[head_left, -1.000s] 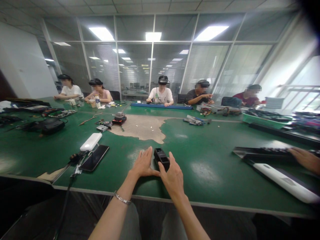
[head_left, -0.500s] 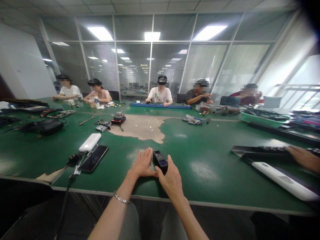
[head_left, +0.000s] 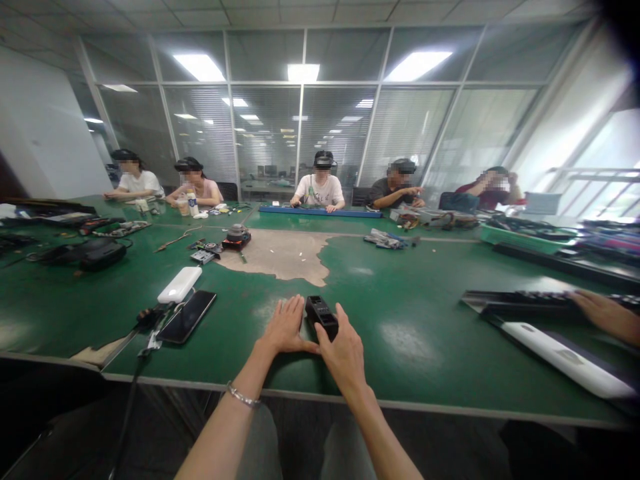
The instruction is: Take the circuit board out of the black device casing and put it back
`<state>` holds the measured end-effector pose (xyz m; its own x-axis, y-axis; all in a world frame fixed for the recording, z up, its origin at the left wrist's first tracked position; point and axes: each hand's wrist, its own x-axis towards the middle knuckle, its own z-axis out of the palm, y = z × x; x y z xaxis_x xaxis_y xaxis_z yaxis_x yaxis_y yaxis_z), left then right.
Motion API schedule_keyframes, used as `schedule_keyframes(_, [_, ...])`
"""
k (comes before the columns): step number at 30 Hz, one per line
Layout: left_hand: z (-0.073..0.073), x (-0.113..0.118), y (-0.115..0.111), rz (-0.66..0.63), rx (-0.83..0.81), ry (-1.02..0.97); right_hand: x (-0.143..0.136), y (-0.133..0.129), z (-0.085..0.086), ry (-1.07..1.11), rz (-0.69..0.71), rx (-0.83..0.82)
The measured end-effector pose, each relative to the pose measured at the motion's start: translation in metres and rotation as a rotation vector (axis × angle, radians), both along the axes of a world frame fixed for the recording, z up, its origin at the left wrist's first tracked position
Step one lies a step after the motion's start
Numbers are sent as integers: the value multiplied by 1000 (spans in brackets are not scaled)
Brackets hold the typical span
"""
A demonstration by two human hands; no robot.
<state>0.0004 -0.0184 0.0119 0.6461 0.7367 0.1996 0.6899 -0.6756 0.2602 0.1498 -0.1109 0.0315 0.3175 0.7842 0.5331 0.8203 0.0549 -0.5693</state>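
A small black box-shaped device (head_left: pixel 321 317) with recesses in its upper face is on the green table in front of me, its exact kind unclear. My right hand (head_left: pixel 345 350) grips its near end between thumb and fingers, covering part of it. My left hand (head_left: pixel 287 327) lies flat to the left of the device, fingers stretched out. Its thumb points right, passing close to the device's near end; whether it touches is unclear.
Left are a white power bank (head_left: pixel 180 285), a black phone (head_left: pixel 189 317) and cables. A round-topped part (head_left: pixel 237 235) sits by a bare patch (head_left: pixel 285 257). At right, another person's hand (head_left: pixel 607 317) is beside long black and white housings (head_left: pixel 565 360). Several people sit across the table.
The black device has tilted a little between my hands, and the bluish patch on its near end no longer shows. My right thumb has shifted slightly up along it. My left hand stays put.
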Motion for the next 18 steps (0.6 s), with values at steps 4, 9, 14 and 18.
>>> schedule_keyframes(4, [2,0,-1,14,-9,6,8,2,24,71,-25,74])
schedule_keyframes(9, [3,1,-3,29,0,-1,36,1,27,86,-98,128])
schedule_keyframes(14, [2,4,-4,49,16,-6,64,1,-2,51,-166,65])
schedule_keyframes(18, [4,4,-6,55,13,1,72,1,-21,40,-180,31])
